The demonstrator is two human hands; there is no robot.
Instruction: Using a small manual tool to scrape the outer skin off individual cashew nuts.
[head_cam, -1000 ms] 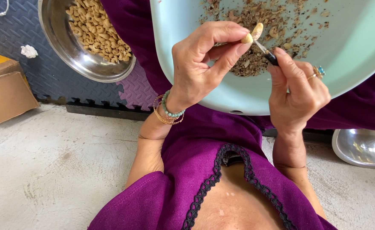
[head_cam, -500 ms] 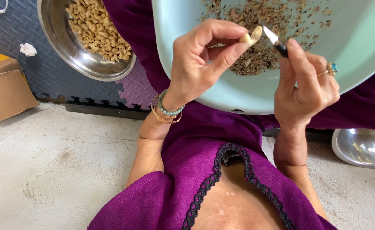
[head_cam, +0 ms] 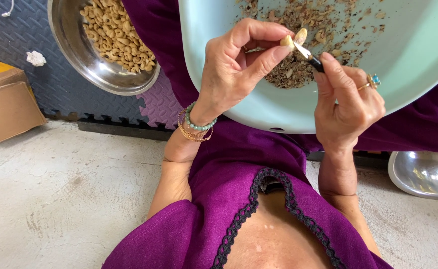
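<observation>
My left hand (head_cam: 239,65) pinches a pale cashew nut (head_cam: 294,39) between thumb and fingertips, over a light green basin (head_cam: 403,74). In my right hand (head_cam: 348,102) is a small knife (head_cam: 309,56) with a dark handle; its blade tip touches the nut. The basin lies on my lap and holds brown skin scraps (head_cam: 298,20) and bits of nut. Beaded and gold bracelets circle my left wrist, and a ring with a blue stone is on my right hand.
A steel bowl (head_cam: 74,55) of peeled cashews stands at the upper left on a dark and purple foam mat (head_cam: 40,94). A cardboard box (head_cam: 7,107) sits at the left edge. Another steel bowl (head_cam: 423,174) rests on the concrete floor at the right.
Both hands have stayed over the basin. The right hand lifted the knife tip off the nut and then brought it back against it, while the left hand turned the nut slightly.
</observation>
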